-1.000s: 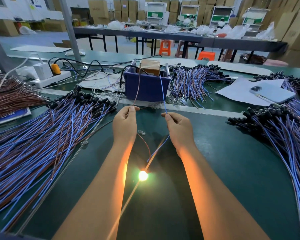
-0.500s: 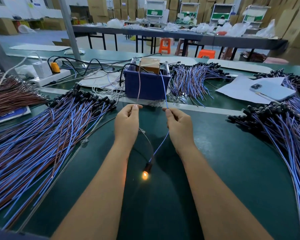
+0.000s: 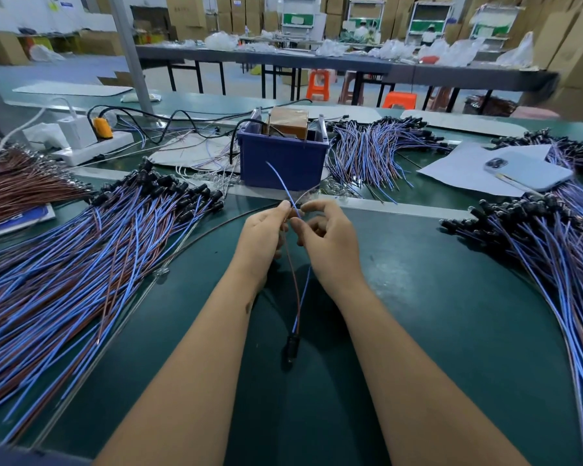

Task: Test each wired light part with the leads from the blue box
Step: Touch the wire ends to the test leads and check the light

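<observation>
Both hands, left hand [image 3: 263,235] and right hand [image 3: 330,242], seemingly pinch the unlit light part [image 3: 292,348]'s wires.

a blue plastic box [image 3: 283,163] stands on the green table [image 3: 451,314], behind both hands, with a white power strip [image 3: 91,149] to its left. a large heap of blue and brown wired parts [image 3: 81,264] lies left of the hands, another heap [image 3: 559,257] right. a pale blue phone [image 3: 529,169] rests on white paper [image 3: 458,169] right of the box.

Both forearms are bare, no sleeves; left hand [image 3: 261,235] and right hand [image 3: 329,238] wear nothing, nails short.
</observation>
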`<state>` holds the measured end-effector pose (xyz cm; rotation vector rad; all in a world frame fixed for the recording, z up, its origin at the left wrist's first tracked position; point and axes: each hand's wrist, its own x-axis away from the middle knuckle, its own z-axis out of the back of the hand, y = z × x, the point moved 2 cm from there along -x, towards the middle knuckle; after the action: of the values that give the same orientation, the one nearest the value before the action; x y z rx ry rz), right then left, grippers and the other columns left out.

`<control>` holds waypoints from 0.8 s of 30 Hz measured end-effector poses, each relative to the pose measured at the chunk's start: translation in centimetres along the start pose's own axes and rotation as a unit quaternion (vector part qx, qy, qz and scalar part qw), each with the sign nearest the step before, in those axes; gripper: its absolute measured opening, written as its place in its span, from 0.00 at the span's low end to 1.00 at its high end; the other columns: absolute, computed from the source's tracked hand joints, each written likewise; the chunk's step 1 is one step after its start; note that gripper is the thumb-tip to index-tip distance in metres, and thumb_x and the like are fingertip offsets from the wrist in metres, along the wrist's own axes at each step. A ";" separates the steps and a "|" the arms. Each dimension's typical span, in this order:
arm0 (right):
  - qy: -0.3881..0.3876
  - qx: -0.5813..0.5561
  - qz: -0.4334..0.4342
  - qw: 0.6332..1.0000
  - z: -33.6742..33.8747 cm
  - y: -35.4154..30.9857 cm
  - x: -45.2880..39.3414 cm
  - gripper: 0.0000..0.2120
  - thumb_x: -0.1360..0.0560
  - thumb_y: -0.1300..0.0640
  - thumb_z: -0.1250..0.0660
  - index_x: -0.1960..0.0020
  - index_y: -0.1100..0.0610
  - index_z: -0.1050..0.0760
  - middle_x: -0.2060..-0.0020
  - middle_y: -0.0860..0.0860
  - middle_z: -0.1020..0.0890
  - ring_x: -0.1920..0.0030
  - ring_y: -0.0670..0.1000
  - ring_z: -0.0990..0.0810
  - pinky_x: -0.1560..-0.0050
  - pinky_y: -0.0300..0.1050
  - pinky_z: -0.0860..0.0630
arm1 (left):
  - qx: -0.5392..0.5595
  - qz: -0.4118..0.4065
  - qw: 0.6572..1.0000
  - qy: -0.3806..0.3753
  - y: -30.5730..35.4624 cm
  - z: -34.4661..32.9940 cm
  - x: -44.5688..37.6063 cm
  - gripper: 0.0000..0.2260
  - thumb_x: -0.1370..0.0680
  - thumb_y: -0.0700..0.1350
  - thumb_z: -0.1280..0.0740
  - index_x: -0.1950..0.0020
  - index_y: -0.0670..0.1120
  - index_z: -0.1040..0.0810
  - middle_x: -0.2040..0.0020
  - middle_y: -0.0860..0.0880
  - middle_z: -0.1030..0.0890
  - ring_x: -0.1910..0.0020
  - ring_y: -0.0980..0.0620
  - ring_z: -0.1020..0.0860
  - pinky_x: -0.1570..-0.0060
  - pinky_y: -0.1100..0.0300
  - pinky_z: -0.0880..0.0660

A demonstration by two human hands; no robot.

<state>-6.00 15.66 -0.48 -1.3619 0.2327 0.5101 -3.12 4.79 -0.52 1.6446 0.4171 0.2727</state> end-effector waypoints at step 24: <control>-0.081 -0.304 -0.113 0.943 0.8 -0.3 0.0 0.09 0.19 0.56 0.39 0.48 0.49 0.19 0.63 0.49 0.19 0.63 0.47 0.22 0.60 0.39 0.28 | 0.256 -0.028 0.966 0.010 0.3 0.9 0.1 0.06 0.23 0.37 0.32 0.60 0.44 0.22 0.67 0.49 0.17 0.68 0.55 0.18 0.67 0.66 0.22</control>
<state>-5.92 16.39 -0.03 -1.9064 -0.2386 0.5164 -2.61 4.01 -0.30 2.1315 0.5829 0.1445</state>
